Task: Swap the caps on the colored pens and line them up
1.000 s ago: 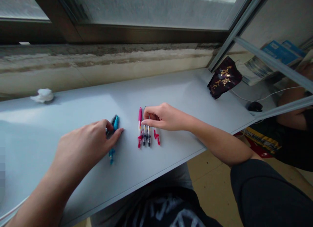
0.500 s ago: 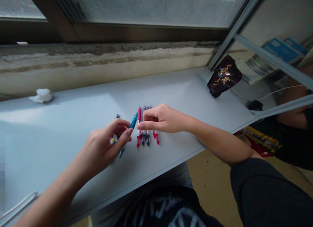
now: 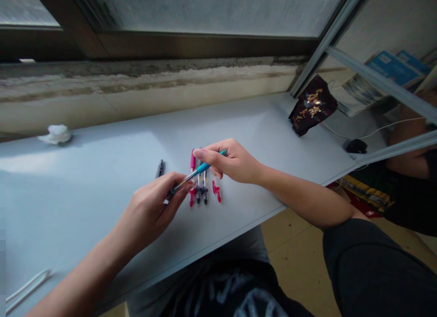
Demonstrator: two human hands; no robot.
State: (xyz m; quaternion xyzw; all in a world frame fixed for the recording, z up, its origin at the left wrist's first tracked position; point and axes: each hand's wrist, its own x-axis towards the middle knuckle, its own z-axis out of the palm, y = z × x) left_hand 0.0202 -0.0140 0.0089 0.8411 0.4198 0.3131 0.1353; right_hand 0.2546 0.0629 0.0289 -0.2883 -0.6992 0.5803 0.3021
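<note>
Pinching blue pen (image 3: pixel 198 170) with left hand (image 3: pixel 153 212) at its lower end and right hand (image 3: pixel 235 163) at its upper end, just above row of pens (image 3: pixel 203 193) on white table (image 3: pixel 102 171).

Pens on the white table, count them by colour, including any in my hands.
Teal plastic pen, held between left hand and right hand: 1
Pink or red plastic pens: 2
Dark plastic pens: 3
Total: 6
</note>
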